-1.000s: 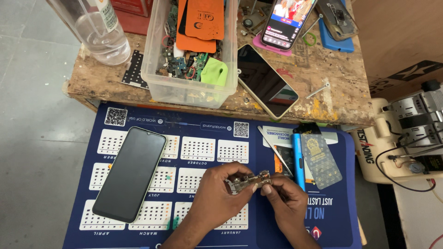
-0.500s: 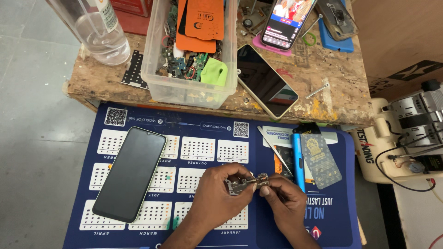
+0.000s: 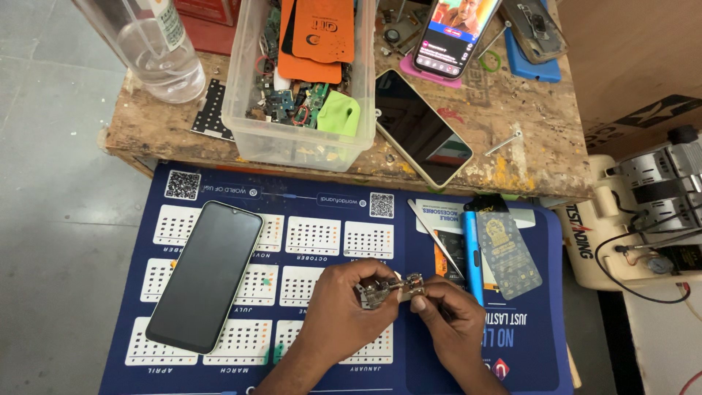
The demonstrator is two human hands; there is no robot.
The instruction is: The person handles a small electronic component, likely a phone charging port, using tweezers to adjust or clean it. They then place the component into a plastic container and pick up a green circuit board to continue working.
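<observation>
My left hand (image 3: 344, 311) and my right hand (image 3: 452, 322) meet over a blue calendar mat (image 3: 219, 292). Between their fingertips they pinch a small silvery metal part (image 3: 395, 287), each hand gripping one end. A black phone (image 3: 206, 274) lies face up on the mat to the left of my hands. Just right of my right hand sit a blue pen-like tool (image 3: 472, 249) and a dark card (image 3: 510, 254) with gold print.
Behind the mat stands a worn wooden bench (image 3: 526, 146) with a clear plastic bin (image 3: 300, 139) of circuit boards and orange parts, a clear bottle (image 3: 157, 51), a dark phone (image 3: 422, 126), and a lit phone (image 3: 455, 33). A cream-coloured machine (image 3: 643, 219) stands at right.
Both hands stay almost in place. The fingers shift slightly on the small metal part.
</observation>
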